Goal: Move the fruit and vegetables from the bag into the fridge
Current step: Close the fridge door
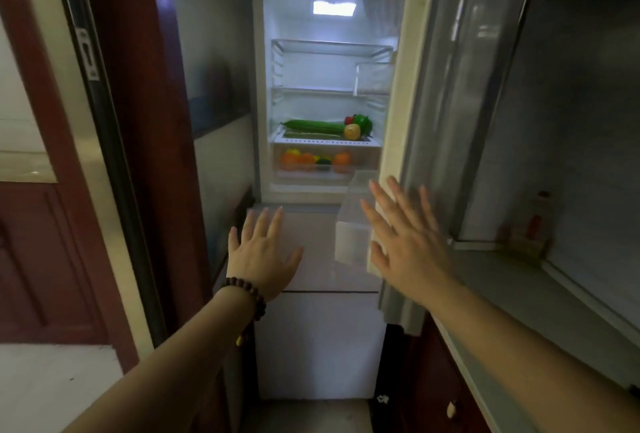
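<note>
Both hands empty, fingers spread flat: right hand (407, 240) sat just in front of the open fridge door (426, 114), left hand (265, 252) further off. Produce, including cucumber (313, 126) lying crosswise, was already on the fridge (327, 83) shelf; bag not visible. Door looked like the right hand's job.

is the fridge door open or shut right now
Open. The fridge door is swung out to the right, so the lit shelves, the cucumber and the crisper drawer with oranges show. Right hand lies flat at its edge.

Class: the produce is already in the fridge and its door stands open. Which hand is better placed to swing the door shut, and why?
Probably the right hand: it is open at the edge of the door, which is on the right. The left hand hovers before the lower compartment, away from the door.
</note>
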A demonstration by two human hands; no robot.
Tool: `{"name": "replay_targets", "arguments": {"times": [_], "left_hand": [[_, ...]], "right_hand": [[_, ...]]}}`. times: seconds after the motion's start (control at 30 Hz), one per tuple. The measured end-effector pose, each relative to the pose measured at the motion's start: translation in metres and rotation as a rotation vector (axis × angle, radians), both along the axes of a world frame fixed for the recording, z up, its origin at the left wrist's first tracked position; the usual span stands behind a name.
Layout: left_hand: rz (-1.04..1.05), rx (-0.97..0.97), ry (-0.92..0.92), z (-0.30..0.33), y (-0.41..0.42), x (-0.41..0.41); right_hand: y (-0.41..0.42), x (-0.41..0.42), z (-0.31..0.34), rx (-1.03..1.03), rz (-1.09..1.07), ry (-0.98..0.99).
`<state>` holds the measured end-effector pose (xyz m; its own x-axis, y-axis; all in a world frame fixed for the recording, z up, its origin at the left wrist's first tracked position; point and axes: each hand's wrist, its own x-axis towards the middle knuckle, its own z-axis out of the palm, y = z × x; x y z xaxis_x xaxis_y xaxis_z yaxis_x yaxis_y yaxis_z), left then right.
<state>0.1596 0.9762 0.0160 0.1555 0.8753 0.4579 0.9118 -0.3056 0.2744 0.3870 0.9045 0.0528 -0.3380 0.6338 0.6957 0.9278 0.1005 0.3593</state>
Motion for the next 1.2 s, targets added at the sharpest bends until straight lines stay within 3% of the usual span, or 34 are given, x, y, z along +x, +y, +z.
{"name": "replay_targets", "arguments": {"times": [0.1,0.37,0.77,0.93,1.2], "left_hand": [[0.024,0.019,-0.005,0.008,0.009,-0.003],[0.124,0.093,-0.028,0.009,0.034,-0.021],[0.212,0.092,0.003,-0.016,0.058,-0.026],[0.206,0.073,0.013,-0.028,0.101,-0.038],[0.202,0.033,0.045,-0.037,0.198,-0.061]], "right_hand": [[0.016,0.013,0.006,-0.005,-0.007,-0.159],[0.092,-0.026,0.023,-0.106,0.229,-0.481],[0.21,-0.119,0.023,-0.189,0.243,-0.529],[0.284,-0.154,0.019,-0.093,0.197,-0.548],[0.394,-0.169,0.004,-0.175,0.116,-0.589]]}}
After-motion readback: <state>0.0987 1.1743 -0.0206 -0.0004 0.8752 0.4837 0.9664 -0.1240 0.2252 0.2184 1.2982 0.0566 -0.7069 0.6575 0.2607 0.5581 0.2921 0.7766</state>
